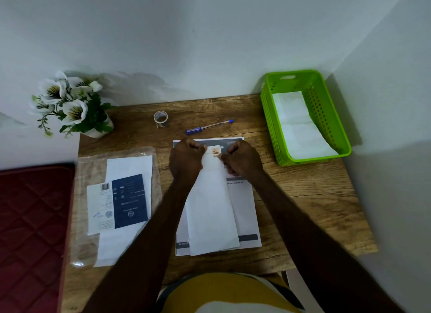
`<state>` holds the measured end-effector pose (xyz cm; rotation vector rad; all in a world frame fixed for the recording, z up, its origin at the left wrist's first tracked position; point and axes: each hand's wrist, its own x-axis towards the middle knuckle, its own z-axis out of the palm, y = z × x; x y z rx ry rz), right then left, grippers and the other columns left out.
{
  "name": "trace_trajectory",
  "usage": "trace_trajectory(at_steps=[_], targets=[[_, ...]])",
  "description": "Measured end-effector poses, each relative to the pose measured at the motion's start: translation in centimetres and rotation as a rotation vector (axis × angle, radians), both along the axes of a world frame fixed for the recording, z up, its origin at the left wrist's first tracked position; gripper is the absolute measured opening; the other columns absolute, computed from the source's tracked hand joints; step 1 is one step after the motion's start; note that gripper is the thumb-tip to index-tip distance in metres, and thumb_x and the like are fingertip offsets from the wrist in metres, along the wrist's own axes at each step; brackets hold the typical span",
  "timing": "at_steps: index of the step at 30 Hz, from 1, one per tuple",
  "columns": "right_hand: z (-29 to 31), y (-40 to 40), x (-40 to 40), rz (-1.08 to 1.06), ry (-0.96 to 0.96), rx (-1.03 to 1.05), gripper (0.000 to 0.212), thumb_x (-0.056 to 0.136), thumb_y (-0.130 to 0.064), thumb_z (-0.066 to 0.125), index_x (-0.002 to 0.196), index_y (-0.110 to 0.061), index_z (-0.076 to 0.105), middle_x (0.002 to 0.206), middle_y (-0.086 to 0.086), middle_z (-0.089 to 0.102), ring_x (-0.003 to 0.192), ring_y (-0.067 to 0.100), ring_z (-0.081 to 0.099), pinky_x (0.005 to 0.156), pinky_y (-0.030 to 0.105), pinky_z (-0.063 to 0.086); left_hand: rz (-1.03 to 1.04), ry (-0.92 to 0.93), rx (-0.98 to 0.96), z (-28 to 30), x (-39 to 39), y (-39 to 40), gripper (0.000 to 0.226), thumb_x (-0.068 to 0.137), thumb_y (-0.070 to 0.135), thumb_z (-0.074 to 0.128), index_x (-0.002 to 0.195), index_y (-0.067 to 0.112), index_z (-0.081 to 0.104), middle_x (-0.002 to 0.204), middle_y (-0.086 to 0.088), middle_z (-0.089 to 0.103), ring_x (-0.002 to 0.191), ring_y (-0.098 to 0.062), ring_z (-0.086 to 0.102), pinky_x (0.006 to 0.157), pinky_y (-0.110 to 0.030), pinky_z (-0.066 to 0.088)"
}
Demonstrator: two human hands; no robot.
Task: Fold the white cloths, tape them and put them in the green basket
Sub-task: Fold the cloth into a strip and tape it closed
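Observation:
A long folded white cloth lies lengthwise on a printed sheet in the middle of the wooden table. Its far end carries a small orange label. My left hand pinches that far end on its left side. My right hand pinches the right side of the same end, fingers curled. The green basket stands at the back right with a folded white cloth lying inside. A roll of clear tape stands at the back of the table, apart from both hands.
A blue pen lies between the tape and the cloth. A clear packet holding white cloth and a dark blue card lies at the left. A vase of white flowers fills the back left corner. Walls close the back and right.

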<state>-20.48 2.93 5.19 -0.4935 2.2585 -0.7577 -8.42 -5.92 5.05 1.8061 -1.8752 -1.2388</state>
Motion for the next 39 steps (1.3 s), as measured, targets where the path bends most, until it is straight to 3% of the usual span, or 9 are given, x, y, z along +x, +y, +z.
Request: trace_trajectory(at_steps=[3, 9, 12, 17, 22, 28, 31, 34, 39], targets=[[-1.0, -0.1, 0.6, 0.033, 0.1, 0.002, 0.029, 0.081, -0.04, 0.081, 0.084, -0.026, 0.057, 0.079, -0.002, 0.074, 0.068, 0.022, 0.074, 0.072, 0.047, 0.063, -0.04, -0.103, -0.139, 0.6, 1.5, 0.4, 0.021, 0.091, 0.036, 0.075, 0.102, 0.019, 0.071, 0.101, 0.0, 0.074, 0.087, -0.014, 0.065, 0.071, -0.027, 0.045], [-1.9, -0.2, 0.7, 0.056, 0.149, 0.018, 0.025, 0.082, -0.04, 0.077, 0.09, -0.025, 0.058, 0.085, -0.002, 0.074, 0.079, 0.023, 0.073, 0.075, 0.043, 0.062, -0.096, -0.227, -0.242, 1.2, 3.8, 0.7, 0.037, 0.091, 0.04, 0.074, 0.121, 0.019, 0.069, 0.128, -0.004, 0.067, 0.114, -0.026, 0.063, 0.095, -0.041, 0.05], [-1.9, -0.2, 0.8, 0.07, 0.169, 0.008, 0.022, 0.085, -0.038, 0.076, 0.092, -0.024, 0.059, 0.088, -0.001, 0.074, 0.08, 0.024, 0.072, 0.076, 0.044, 0.062, -0.108, -0.285, -0.246, 1.4, 3.7, 0.5, 0.042, 0.091, 0.041, 0.073, 0.125, 0.017, 0.067, 0.131, -0.006, 0.065, 0.118, -0.028, 0.062, 0.097, -0.044, 0.05], [-1.6, -0.1, 1.0, 0.066, 0.188, 0.004, 0.021, 0.086, -0.036, 0.074, 0.093, -0.024, 0.059, 0.089, 0.001, 0.074, 0.082, 0.026, 0.072, 0.076, 0.041, 0.06, -0.129, -0.322, -0.207, 0.9, 3.4, -0.5, 0.045, 0.088, 0.044, 0.076, 0.122, 0.016, 0.068, 0.127, -0.006, 0.066, 0.114, -0.025, 0.063, 0.088, -0.038, 0.048], [-1.6, 0.1, 1.0, 0.068, 0.202, 0.004, 0.019, 0.087, -0.035, 0.073, 0.094, -0.023, 0.059, 0.089, 0.001, 0.074, 0.082, 0.026, 0.072, 0.075, 0.036, 0.058, -0.19, -0.407, -0.145, 1.3, 2.6, -1.5, 0.052, 0.089, 0.043, 0.076, 0.127, 0.01, 0.064, 0.126, -0.009, 0.067, 0.116, -0.027, 0.063, 0.091, -0.037, 0.049], [-1.6, 0.3, 1.0, 0.077, 0.214, 0.011, 0.02, 0.089, -0.034, 0.072, 0.097, -0.02, 0.06, 0.09, 0.003, 0.074, 0.083, 0.024, 0.071, 0.067, 0.027, 0.044, -0.275, -0.465, -0.144, 1.7, 2.5, -2.5, 0.053, 0.087, 0.045, 0.077, 0.121, 0.007, 0.063, 0.122, -0.011, 0.068, 0.113, -0.029, 0.063, 0.081, -0.034, 0.044], [-1.4, 0.3, 1.1, 0.074, 0.205, 0.011, 0.02, 0.09, -0.034, 0.072, 0.1, -0.019, 0.062, 0.092, 0.002, 0.074, 0.085, 0.023, 0.07, 0.067, 0.026, 0.042, -0.293, -0.474, -0.16, 1.6, 2.6, -2.5, 0.054, 0.088, 0.047, 0.075, 0.123, 0.008, 0.063, 0.124, -0.01, 0.067, 0.115, -0.029, 0.063, 0.085, -0.036, 0.048], [-1.2, 0.4, 1.0, 0.081, 0.22, 0.02, 0.02, 0.09, -0.034, 0.072, 0.099, -0.02, 0.062, 0.093, 0.001, 0.074, 0.086, 0.023, 0.069, 0.068, 0.027, 0.041, -0.253, -0.368, -0.193, 0.9, 3.0, -1.9, 0.039, 0.091, 0.044, 0.073, 0.113, 0.012, 0.068, 0.113, -0.008, 0.07, 0.104, -0.025, 0.065, 0.078, -0.033, 0.044], [-1.4, 0.3, 0.8, 0.07, 0.186, 0.024, 0.019, 0.087, -0.038, 0.073, 0.093, -0.024, 0.062, 0.088, -0.001, 0.074, 0.082, 0.022, 0.071, 0.072, 0.03, 0.053, -0.117, -0.069, -0.226, 1.0, 3.9, -0.3, 0.016, 0.094, 0.039, 0.07, 0.091, 0.025, 0.063, 0.086, 0.008, 0.065, 0.079, -0.012, 0.061, 0.069, -0.026, 0.044]])
